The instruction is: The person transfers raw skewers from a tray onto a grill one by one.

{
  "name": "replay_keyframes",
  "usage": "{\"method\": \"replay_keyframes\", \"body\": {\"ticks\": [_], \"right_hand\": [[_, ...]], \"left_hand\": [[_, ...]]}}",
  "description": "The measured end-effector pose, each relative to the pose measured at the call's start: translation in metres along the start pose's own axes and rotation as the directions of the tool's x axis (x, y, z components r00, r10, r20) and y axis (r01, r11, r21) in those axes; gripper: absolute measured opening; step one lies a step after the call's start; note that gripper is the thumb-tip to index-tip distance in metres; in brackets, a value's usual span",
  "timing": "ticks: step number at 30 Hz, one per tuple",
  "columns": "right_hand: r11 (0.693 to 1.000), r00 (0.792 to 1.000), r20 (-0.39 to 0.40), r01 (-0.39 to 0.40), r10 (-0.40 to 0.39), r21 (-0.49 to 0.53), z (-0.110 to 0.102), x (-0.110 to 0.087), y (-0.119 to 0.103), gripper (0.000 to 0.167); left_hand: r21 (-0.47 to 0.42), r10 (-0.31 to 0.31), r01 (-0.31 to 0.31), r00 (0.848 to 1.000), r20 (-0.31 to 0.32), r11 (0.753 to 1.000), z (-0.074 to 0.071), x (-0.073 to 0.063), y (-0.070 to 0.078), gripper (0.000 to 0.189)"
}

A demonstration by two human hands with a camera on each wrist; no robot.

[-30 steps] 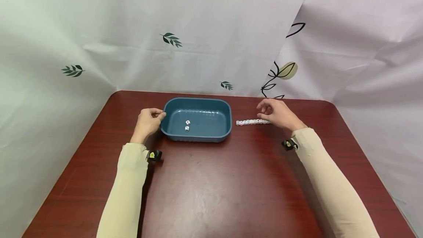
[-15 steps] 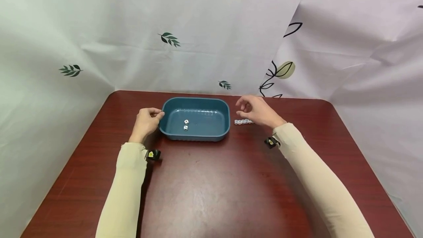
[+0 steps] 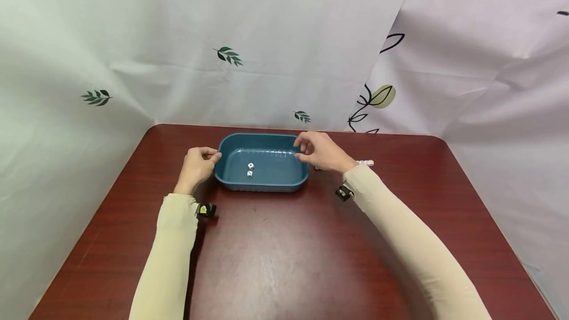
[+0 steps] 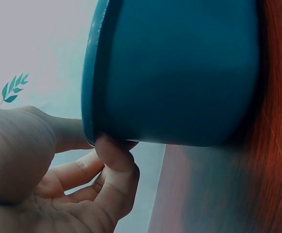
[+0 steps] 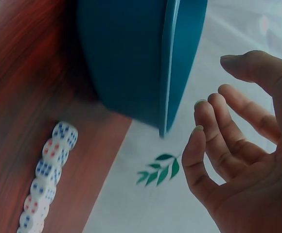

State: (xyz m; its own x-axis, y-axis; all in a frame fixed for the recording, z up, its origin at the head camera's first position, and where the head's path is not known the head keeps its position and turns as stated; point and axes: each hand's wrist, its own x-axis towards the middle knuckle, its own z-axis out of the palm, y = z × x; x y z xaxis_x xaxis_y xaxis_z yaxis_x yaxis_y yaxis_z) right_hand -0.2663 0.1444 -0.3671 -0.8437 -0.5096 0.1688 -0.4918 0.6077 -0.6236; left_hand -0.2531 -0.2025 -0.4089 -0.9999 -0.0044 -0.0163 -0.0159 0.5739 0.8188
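Observation:
A blue rectangular plastic basin [image 3: 262, 186] stands on the table, two white dice [image 3: 250, 174] lying inside it toward the left. At its left end my left hand [image 3: 195, 168] pinches the rim between thumb and fingers; the left wrist view shows the thumb and a bent finger [image 4: 116, 184] on either side of the rim. My right hand [image 3: 323, 153] hovers over the basin's right end, thumb and loosely bent fingers apart, and nothing shows between them. Below that hand, a row of several white dice [image 5: 44, 170] with blue and red dots lies on the table, partly hidden in the head view.
The dark red wooden table [image 3: 275, 260] has rounded far corners. White sheets [image 3: 275, 38] with leaf prints hang behind it and along both sides. A small black camera [image 3: 343, 192] is strapped at the right wrist, and another [image 3: 206, 210] at the left.
My right hand has moved left from above the dice row to the basin's right end. The left hand keeps its hold on the rim, and the two dice inside lie as before.

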Motion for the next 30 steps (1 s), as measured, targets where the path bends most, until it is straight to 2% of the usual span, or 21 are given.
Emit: {"method": "replay_keyframes", "body": {"ticks": [12, 24, 30], "right_hand": [[0.999, 0.998, 0.045, 0.034, -0.033, -0.011, 0.034, 0.028, -0.019, 0.020], [0.999, 0.989, 0.146, 0.016, -0.010, -0.038, 0.065, 0.049, -0.032, 0.025], [0.999, 0.988, 0.157, 0.003, 0.003, -0.037, 0.082, 0.057, -0.034, 0.021]], "left_hand": [[-0.002, -0.005, 0.005, 1.000, -0.002, 1.000, 0.000, -0.001, -0.001, 0.035], [0.014, 0.003, -0.003, 1.000, -0.006, 1.000, 0.000, 0.001, 0.000, 0.034], [0.012, 0.000, 0.000, 1.000, -0.001, 1.000, 0.000, 0.000, 0.000, 0.034]]}}
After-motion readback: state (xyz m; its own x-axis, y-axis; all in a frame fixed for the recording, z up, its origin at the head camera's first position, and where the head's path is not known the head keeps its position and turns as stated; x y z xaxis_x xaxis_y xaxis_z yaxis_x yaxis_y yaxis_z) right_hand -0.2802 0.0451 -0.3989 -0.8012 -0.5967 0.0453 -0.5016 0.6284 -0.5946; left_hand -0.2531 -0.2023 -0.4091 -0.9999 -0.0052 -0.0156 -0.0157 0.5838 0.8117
